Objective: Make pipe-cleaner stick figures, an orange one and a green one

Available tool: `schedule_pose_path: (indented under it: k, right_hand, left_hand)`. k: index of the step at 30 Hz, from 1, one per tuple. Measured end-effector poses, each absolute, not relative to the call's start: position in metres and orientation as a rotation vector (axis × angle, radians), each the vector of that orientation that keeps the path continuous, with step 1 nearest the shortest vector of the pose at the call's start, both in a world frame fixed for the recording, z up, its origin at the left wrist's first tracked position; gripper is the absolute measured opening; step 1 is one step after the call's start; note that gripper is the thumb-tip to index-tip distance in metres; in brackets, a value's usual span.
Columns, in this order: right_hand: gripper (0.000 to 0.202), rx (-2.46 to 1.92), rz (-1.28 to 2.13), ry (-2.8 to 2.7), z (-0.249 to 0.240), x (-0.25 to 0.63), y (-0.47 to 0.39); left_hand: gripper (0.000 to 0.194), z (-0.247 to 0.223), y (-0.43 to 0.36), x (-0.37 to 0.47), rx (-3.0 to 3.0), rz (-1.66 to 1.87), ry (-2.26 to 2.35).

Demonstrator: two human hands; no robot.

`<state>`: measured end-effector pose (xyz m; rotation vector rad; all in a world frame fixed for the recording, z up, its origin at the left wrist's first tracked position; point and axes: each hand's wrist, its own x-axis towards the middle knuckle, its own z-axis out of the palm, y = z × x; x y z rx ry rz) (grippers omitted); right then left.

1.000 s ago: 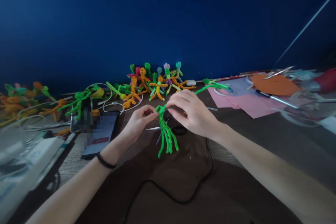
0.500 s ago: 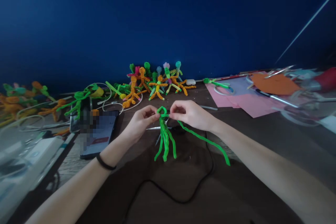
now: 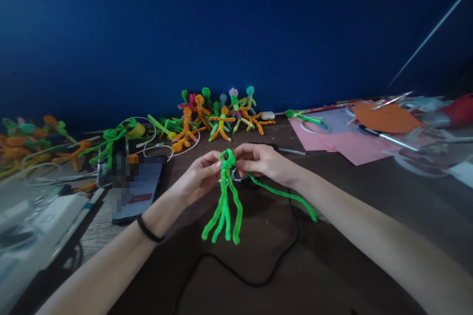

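Between my hands hangs a bright green pipe-cleaner figure [image 3: 224, 202], with a small loop at its top and several fuzzy legs dangling down. The left side of that loop is pinched by my left hand [image 3: 197, 177], fingers closed. On the other side, my right hand [image 3: 264, 163] is closed with thumb and finger at the loop's right edge. A long green pipe cleaner [image 3: 286, 194] trails from under the right hand toward the lower right. Scissors [image 3: 235, 175] lie behind the figure, mostly hidden.
Finished pipe-cleaner figures [image 3: 221, 125] stand by the blue wall [image 3: 236, 24]. At left are a tablet [image 3: 146, 192], a white box [image 3: 55, 211] and more figures. Pink paper [image 3: 364, 147] and an orange sheet [image 3: 388, 117] lie at right. A black cable [image 3: 254, 284] crosses the dark table.
The figure's legs have swung toward me and lower, and its loop has turned. My right fingers have moved closer to the loop. The trailing strand's end has shifted slightly left and up.
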<state>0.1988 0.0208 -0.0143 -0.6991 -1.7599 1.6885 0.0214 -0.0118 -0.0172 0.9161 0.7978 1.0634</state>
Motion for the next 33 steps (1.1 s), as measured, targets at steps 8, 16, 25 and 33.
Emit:
schedule_pose_path:
  k: [8,16,25,33]
  right_hand:
    - [0.011,-0.774,1.539,-1.808,-0.014,0.196,0.019]
    - [0.011,-0.870,1.501,-1.876,-0.015,0.194,0.018]
    - [0.013,-0.831,1.502,-1.909,-0.013,0.195,0.017]
    - [0.011,-0.812,1.495,-1.919,-0.013,0.196,0.018]
  left_hand:
    - [0.022,-0.018,-0.003,0.013,1.157,1.121,0.882]
    - [0.014,-0.001,-0.003,0.006,1.739,0.876,1.222]
    - [0.013,-0.006,-0.004,0.006,1.689,0.796,1.155]
    - [0.012,-0.014,-0.003,0.005,1.469,0.849,1.024]
